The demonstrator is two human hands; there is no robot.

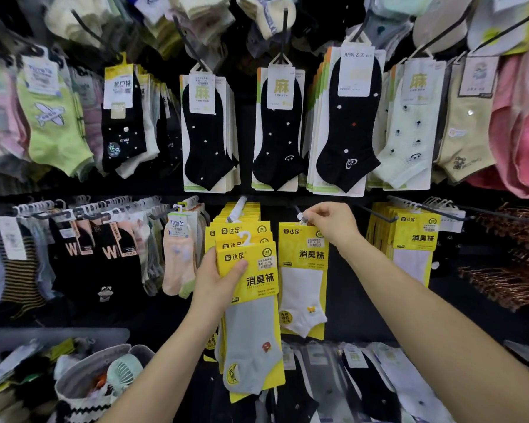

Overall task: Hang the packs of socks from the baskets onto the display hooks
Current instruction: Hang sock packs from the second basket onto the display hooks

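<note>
We find the right hand point(330, 222) pinching the hanger tab point(302, 219) of the white-sock pack point(303, 270), which hangs below its fingers at the display hook point(296, 208); the left hand point(214, 279), lower and beside it, grips the grey-sock pack point(251, 315) by its card; we advise seating the tab fully before release.
</note>
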